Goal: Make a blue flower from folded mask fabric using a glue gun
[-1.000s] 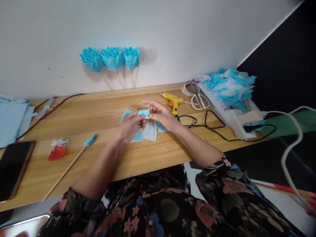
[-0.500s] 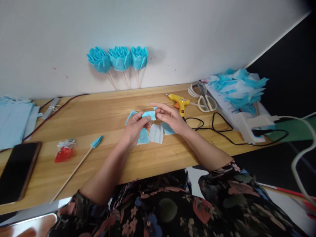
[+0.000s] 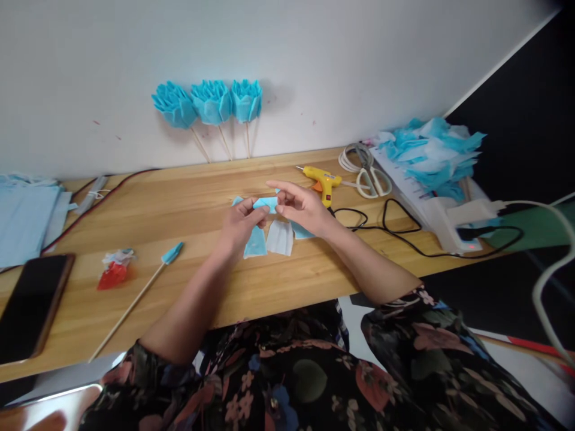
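Close together above a honey-coloured wooden tabletop [image 3: 179,191], a person's bare left hand [image 3: 239,226] pinches a small folded piece of light-blue fabric [image 3: 266,203] between thumb and fingers, and the bare right hand [image 3: 309,211], index finger extended, has its thumb at the piece's other end, though whether it grips there cannot be told. Below them lie a pleated white piece [image 3: 280,239] and a flat light-blue square [image 3: 256,243], with a yellow glue gun [image 3: 322,178] just beyond the right hand. Behind, three bright-blue petalled flowers [image 3: 211,105] on thin wooden sticks [image 3: 225,142] lean against a pale wall [image 3: 314,72].
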A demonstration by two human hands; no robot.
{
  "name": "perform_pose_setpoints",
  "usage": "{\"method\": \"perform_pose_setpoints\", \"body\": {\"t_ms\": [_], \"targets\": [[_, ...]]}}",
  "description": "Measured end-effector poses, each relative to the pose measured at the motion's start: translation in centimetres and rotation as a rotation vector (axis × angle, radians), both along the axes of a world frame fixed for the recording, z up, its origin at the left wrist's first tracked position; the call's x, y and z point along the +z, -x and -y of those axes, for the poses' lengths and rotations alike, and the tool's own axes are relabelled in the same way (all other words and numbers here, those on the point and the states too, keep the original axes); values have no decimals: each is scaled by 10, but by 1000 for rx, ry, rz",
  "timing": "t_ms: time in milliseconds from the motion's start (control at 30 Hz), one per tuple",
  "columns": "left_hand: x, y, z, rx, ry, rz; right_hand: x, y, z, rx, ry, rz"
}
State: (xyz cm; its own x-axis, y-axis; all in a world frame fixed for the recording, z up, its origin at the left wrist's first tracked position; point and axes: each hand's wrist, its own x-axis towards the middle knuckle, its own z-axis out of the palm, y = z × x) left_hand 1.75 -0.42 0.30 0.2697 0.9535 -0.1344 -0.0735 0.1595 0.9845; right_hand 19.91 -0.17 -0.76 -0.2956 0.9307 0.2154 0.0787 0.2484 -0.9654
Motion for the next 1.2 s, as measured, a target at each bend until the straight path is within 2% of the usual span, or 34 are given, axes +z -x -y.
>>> {"method": "perform_pose_setpoints", "body": {"t_ms": [133,200,300,433,533,733,967,1200], "targets": [[-1,0,-2,-100,117,220,-2,2,0,68,55,-114],[0,0,-2,-121,147,265,-1,1,0,109,91,-159],[3,3,-2,-95,101,211,4,-5,0,155,125,-160],[3,8,-4,-45,-26,59,8,-12,-3,56,94,-127],[1,9,-5,-56,-80,-24,8,-12,-5,9,79,-99],[3,4,-1,-88,-100,-134,6,-8,-4,33,49,-121],[1,4,-2,-73,-132,-143,0,-9,-7,1,-14,-18],[-8,9,-11,-5,-60,-6,-1,-8,-6,37,6,-23]]}}
